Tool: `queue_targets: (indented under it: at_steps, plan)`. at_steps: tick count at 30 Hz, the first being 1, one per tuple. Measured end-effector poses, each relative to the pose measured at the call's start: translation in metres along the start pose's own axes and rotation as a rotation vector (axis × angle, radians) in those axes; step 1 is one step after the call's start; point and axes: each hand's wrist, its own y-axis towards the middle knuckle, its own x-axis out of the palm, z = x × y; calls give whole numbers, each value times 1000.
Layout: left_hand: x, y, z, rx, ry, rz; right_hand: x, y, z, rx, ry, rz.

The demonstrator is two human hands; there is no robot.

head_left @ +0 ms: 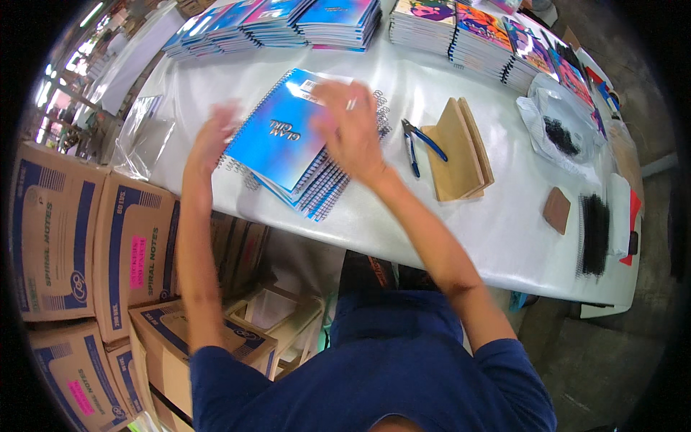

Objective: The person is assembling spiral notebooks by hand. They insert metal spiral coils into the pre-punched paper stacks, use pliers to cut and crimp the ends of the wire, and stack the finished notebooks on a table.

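Observation:
A stack of spiral notebooks (272,140) with blue-and-pink covers lies tilted on the white table in front of me. Its top notebook has a wire coil along the left edge and a white label near the far right corner. My left hand (214,137) is beside the coil edge; motion smears its fingers, and whether it touches the coil is unclear. Over the right edge of the stack is my right hand (350,126), slightly blurred, with thumb and fingers apart and nothing visible between them. More wire coils (381,114) show just beyond that hand.
Blue-handled cutting pliers (415,146) lie beside an upright wooden block (458,155). Notebook piles (337,25) line the far edge. At the right are a plastic bag (558,122) with black pieces, a brown block (556,210) and black coils (593,234). Cardboard boxes (61,230) stand left.

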Motion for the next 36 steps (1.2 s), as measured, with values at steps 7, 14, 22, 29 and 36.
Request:
queue_targets:
  at_steps: [7,14,22,29,36]
  plan:
    - [114,-133,-31,414,-398,817,-3,72,97,690,-1,-838]
    - [174,-142,-40,367,-401,681,-5,55,81,630,49,-992]
    - [79,-87,55,667,292,540,-34,-26,50,502,104,386]
    - [68,29,74,-448,399,-411,4,-36,0,172,104,121]
    - [69,50,60,-406,256,-530,20,-24,12,171,132,117]
